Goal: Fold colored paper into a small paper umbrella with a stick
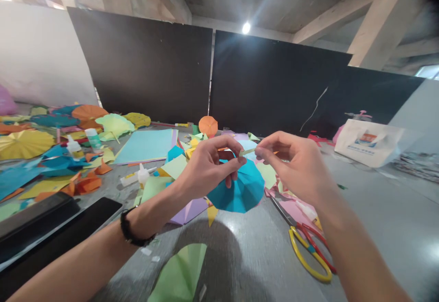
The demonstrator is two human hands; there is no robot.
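Note:
My left hand (209, 162) and my right hand (297, 162) face each other above the table, fingertips close together. A narrow pale green paper strip (248, 151) is stretched between them, one end pinched in each hand. Behind and below the fingers of my left hand sits a blue pleated paper disc (238, 194); whether those fingers also grip it I cannot tell. Scissors (302, 238) with red and yellow handles lie below my right hand. A light green folded paper piece (181, 272) rests on the table nearest me.
Left of my hands stand glue bottles (143, 176) among colored paper scraps (85, 183). Two dark phone-like slabs (85, 224) lie at lower left. A light blue paper stack (147, 145), an orange paper disc (208, 125) and a white bag (368, 144) are farther back, before black panels (274, 82).

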